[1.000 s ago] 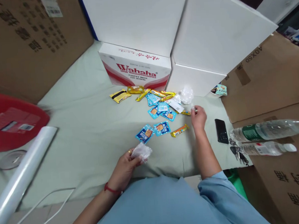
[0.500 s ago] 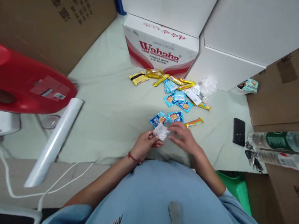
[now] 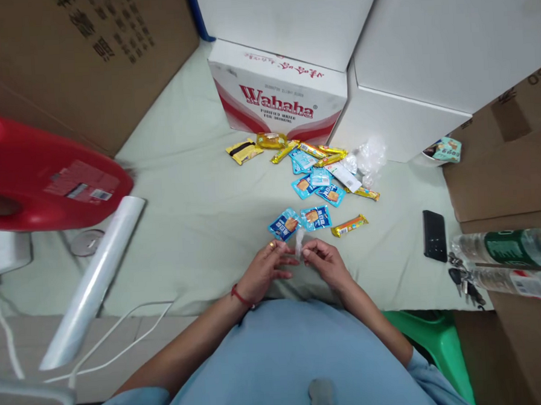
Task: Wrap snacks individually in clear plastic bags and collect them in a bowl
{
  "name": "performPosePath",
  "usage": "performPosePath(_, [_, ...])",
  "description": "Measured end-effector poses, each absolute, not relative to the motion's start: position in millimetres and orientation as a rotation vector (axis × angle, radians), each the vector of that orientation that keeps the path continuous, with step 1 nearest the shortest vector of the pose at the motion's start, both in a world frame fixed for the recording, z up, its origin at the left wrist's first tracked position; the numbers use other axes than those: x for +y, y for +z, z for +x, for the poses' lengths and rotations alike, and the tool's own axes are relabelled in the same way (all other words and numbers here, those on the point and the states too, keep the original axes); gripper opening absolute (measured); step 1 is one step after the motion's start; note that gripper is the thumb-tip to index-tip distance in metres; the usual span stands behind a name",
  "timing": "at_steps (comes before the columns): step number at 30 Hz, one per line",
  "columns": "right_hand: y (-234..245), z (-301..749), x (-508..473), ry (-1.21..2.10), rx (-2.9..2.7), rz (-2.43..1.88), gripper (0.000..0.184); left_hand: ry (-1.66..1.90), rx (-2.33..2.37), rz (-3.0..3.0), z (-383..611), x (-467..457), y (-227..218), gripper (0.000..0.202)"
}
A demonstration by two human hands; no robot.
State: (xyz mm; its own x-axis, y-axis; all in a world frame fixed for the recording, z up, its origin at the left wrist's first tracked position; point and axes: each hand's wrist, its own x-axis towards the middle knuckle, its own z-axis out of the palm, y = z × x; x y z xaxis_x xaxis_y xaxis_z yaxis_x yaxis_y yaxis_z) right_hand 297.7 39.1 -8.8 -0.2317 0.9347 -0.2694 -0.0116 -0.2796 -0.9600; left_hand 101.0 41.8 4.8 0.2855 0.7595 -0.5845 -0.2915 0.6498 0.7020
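Observation:
My right hand (image 3: 324, 262) pinches a crumpled clear plastic bag (image 3: 299, 243) close to my body. Beside the bag, my left hand (image 3: 268, 266) is open with its fingers apart and seems to hold nothing. Just beyond my fingertips lie two blue snack packets (image 3: 316, 217), side by side on the cloth. A yellow-orange snack stick (image 3: 349, 225) rests to their right. Further away is a pile of blue packets (image 3: 330, 194), yellow sticks (image 3: 312, 150) and a white packet (image 3: 345, 177), next to more crumpled clear plastic (image 3: 370, 158).
A Wahaha carton (image 3: 278, 96) stands at the back, with a yellow packet (image 3: 243, 151) before it. On the left are a red jug (image 3: 51, 171) and a plastic film roll (image 3: 93, 284). Right: phone (image 3: 434, 235), keys (image 3: 466, 287), plastic bottles (image 3: 513, 248), green stool (image 3: 436, 342).
The clear plastic bag has passed from my left hand to my right, and is now bunched into a narrow strip. My left fingers have parted. The view has shifted slightly.

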Motion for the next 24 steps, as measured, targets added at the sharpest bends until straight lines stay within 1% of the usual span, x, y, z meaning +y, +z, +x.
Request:
performPosePath(2, [-6.8,293.6,39.3,1.656,-1.174,-1.212,0.035,0.728,1.031,0.533,102.6,42.0,7.3,0.055])
performPosePath(5, [-5.6,288.8,39.4,1.698,-1.125,-1.168,0.036,0.754,1.015,0.566,105.6,44.2,6.3,0.059])
performPosePath(10, [-7.9,291.2,41.9,1.617,-0.985,-1.239,0.035,0.861,1.118,0.594,104.1,47.0,-1.6,0.053])
performPosePath(18, [-6.0,301.1,43.3,1.636,-0.773,-1.207,0.035,0.997,1.128,0.388,94.3,49.2,0.3,0.051])
performPosePath(21, [-8.8,305.3,40.7,1.658,-0.912,-1.311,0.036,1.029,1.111,0.343,91.6,52.3,2.7,0.053])
performPosePath(22, [-8.8,307.9,40.0,1.62,-1.005,-1.378,0.035,1.032,1.126,0.348,90.6,53.2,2.7,0.054])
performPosePath(24, [-5.4,314.0,39.2,1.41,-1.194,-1.512,0.031,1.028,1.178,0.404,88.9,54.5,1.6,0.057])
